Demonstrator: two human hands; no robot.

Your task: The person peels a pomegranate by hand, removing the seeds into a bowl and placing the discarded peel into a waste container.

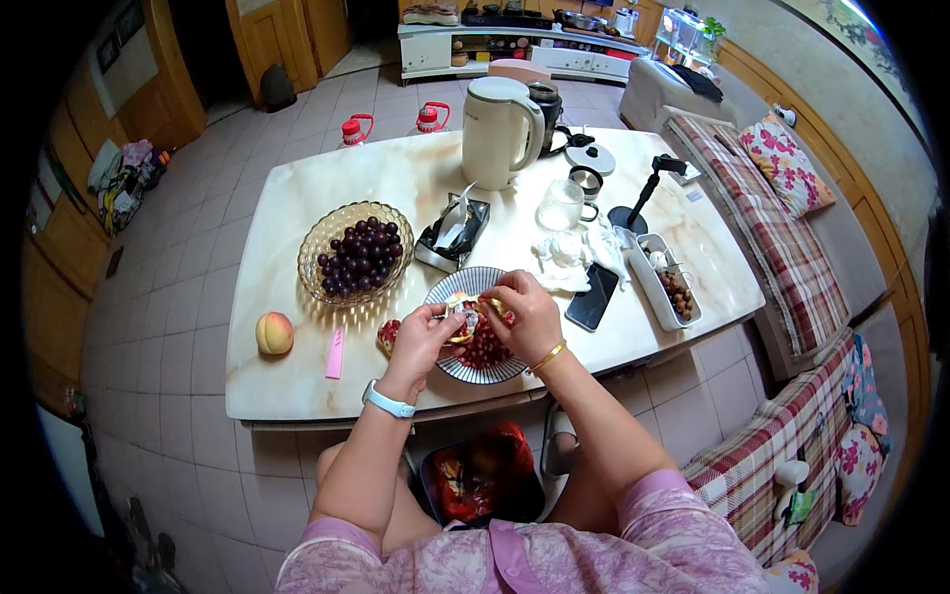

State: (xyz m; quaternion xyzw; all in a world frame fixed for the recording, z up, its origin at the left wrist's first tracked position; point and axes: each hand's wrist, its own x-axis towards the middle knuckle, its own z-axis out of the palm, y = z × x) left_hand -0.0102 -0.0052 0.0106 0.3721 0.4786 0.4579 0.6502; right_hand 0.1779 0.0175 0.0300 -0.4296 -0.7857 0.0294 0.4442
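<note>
A piece of pomegranate (464, 315) with pale rind and red seeds is held over a striped plate (475, 277). My left hand (428, 335) grips it from the left side. My right hand (525, 308) has its thumb and fingertips pinched at the piece's right edge; whether a seed or rind is between them is hidden. Loose pomegranate seeds (486, 349) lie on the plate beneath. Another pomegranate chunk (387, 335) rests on the table at the plate's left, partly behind my left hand. A pink folding knife or its sheath (335, 353) lies farther left.
Around the plate on the marble table (297, 401) are a peach (274, 333), a glass bowl of grapes (362, 256), a tissue pack (453, 232), a phone (592, 296), crumpled tissues (562, 260), a glass mug (561, 206), a kettle (496, 134) and a white tray (653, 297). A lined bin (482, 482) stands below.
</note>
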